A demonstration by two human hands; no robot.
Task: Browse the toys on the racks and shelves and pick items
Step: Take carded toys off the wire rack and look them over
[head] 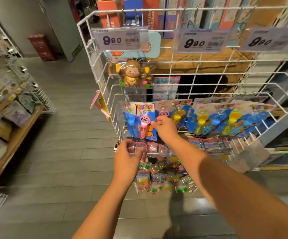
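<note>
A white wire rack (208, 87) holds hanging toys. At its left end hangs a blue carded toy pack (140, 121) with a pink wand and a blue one. My right hand (165, 125) pinches the right edge of that pack. My left hand (126, 156) is lower, its fingers loosely curled at a clear price holder and small packets (150, 146) on the row below; whether it grips anything is unclear. More carded toys (226, 118) with yellow and blue wands hang to the right. A brown monkey toy (132, 75) hangs above.
Price tags reading 9.90 (117, 39) hang along the rack's top rail, with boxed toys (136, 11) behind. Bags of small colourful toys (165, 180) hang at the bottom. A wooden shelf with boxes (10, 121) stands left across the grey floor aisle (67, 135).
</note>
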